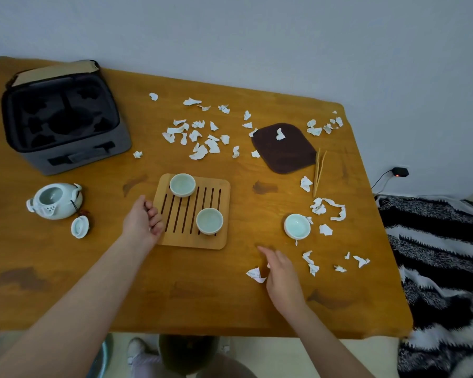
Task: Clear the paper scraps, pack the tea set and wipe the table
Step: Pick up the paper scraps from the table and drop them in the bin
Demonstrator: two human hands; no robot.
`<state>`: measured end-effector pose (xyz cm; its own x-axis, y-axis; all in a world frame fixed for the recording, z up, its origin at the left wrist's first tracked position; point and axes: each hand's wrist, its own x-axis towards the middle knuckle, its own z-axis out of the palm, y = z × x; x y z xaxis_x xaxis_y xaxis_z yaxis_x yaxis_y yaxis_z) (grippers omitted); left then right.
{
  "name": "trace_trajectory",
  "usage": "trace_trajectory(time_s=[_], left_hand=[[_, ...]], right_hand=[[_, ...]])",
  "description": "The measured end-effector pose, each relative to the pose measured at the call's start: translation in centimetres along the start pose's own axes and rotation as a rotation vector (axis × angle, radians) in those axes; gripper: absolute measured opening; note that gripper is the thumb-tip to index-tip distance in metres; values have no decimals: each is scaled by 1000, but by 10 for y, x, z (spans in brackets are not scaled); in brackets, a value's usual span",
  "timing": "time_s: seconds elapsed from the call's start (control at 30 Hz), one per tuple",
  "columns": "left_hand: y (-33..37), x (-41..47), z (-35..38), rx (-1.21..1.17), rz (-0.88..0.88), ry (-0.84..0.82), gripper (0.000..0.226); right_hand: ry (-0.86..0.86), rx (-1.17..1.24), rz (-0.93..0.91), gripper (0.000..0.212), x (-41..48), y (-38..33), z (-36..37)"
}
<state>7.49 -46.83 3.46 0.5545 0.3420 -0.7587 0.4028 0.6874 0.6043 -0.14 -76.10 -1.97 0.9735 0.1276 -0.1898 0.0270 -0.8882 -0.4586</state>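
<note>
Mostly the paper scraps [200,137] are small, torn and crumpled white bits. One dense cluster lies above the middle of the frame, and looser groups sit at the upper right and lower right of the wooden worktop [202,296]. One scrap lies on the dark brown cloth [284,156], a rounded, fuzzy square right of centre. A printed scrap [256,275] lies against the thumb side of the right hand [280,271], whose fingers stretch forward, relaxed; its thumb is hidden.

The slatted bamboo tray [191,238] sits in the middle and carries two pale celadon cups [182,184], both glazed and round. A third cup [297,226] stands on the worktop at the right among scraps. The left hand [144,219] lies at the tray's left edge with its fingers curled; whether it grips the tray I cannot tell.

The matching teapot [53,201] stands uncovered at the left, with its lid [79,227] just beside it on a dark cord. Thin bamboo tongs [319,170] lie just right of the cloth.

At the upper left is a grey fabric case [93,156], open, with black foam cut into round hollows. A black-and-white striped blanket [443,255] is cut off at the right edge. The floor below the worktop is too dim to make out.
</note>
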Motion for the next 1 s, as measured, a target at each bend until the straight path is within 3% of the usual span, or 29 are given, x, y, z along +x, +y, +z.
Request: trace_trajectory(time_s=[0.1, 0.2, 0.33, 0.43, 0.53, 0.6, 0.73, 0.87, 1.0], left_hand=[[-2, -2, 0, 8, -1, -3, 37], [-1, -4, -3, 6, -8, 11, 36], [1, -6, -10, -3, 0, 35, 36], [4, -5, -16, -7, 3, 39, 35], [14, 1, -15, 122, 85, 88, 32], [28, 11, -10, 353, 240, 141, 31], [66, 57, 3, 1169, 668, 165, 42], [108, 108, 19, 1835, 822, 252, 25], [122, 148, 24, 2164, 905, 205, 56]], right_hand=[[-30, -72, -6, 42, -10, -1, 5], [-95, -115, -13, 71, -15, -5, 5], [-158, -199, 3, 51, -10, 0, 13], [-4, -293, -53, 37, -9, 1, 23], [119, -320, -114, 65, -6, 1, 28], [170, -285, -69, 65, -4, -1, 28], [323, -152, 68, 30, 15, -17, 6], [366, 85, 144, 49, 50, -41, -14], [470, 193, 169, 35, 106, -67, -27]])
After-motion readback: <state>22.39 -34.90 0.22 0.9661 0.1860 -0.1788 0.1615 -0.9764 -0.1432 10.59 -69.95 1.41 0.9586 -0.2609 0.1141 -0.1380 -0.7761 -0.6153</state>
